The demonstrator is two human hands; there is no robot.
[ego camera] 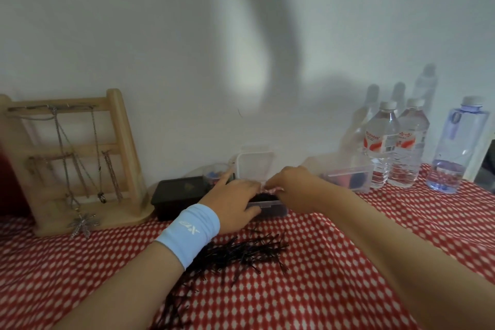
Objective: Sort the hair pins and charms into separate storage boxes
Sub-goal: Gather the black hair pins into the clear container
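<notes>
Gripping small clear plastic box: left hand; right hand hold was unclear; thin black hair pins looked light, slippery, so pinch mid-length.

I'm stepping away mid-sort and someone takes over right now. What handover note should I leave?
Left hand holds the small clear box by its front wall; its lid stands open.
Right hand is at the box's rim, fingers curled; whether it pinches anything is hidden.
Done: some black pins lie in the box.
To do: the loose hair pin pile on the red checked cloth in front of the box.
Charms: none plainly visible. A second clear box to the right holds red and dark items, too blurred to name. A black box sits to the left.
</notes>
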